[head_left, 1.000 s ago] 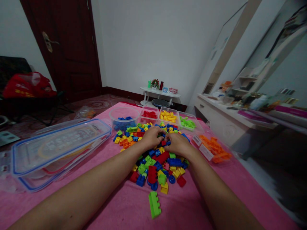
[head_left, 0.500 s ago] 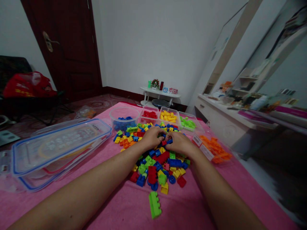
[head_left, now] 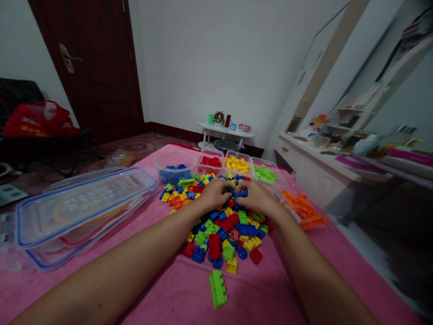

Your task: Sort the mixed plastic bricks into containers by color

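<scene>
Over the far part of the brick pile (head_left: 223, 234), the right hand (head_left: 256, 196) pinches a blue brick (head_left: 241, 194); whether the left hand (head_left: 214, 195) grips anything, I cannot tell.

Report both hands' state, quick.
Left hand: fingers curled over the pile of bricks; cannot tell whether it holds one.
Right hand: closed on a blue brick.

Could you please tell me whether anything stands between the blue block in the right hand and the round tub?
Yes: the left hand and part of the block pile lie between the blue block in the right hand and the round tub.
</scene>
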The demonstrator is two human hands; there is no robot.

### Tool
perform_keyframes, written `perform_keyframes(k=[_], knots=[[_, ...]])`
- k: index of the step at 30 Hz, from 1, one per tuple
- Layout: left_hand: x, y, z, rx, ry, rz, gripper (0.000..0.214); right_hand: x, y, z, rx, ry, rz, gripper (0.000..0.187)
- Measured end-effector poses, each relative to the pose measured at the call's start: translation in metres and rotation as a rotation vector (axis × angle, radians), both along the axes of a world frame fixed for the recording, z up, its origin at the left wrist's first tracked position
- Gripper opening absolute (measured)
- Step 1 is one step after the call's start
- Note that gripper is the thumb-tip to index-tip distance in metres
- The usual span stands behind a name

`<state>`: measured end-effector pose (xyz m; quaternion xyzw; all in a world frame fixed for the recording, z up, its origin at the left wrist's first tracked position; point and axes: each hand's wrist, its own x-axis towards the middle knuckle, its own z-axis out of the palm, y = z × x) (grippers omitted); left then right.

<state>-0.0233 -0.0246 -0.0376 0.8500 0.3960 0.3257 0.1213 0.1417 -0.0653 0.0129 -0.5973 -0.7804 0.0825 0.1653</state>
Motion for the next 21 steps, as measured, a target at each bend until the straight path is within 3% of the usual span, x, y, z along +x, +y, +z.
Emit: perform_keyframes(k=[21], knots=[[0.001, 0.001, -0.001, 0.056, 0.049, -0.024, 0.028, -0.003, 0.010, -0.019, 0.066, 0.015, 0.061, 0.012]])
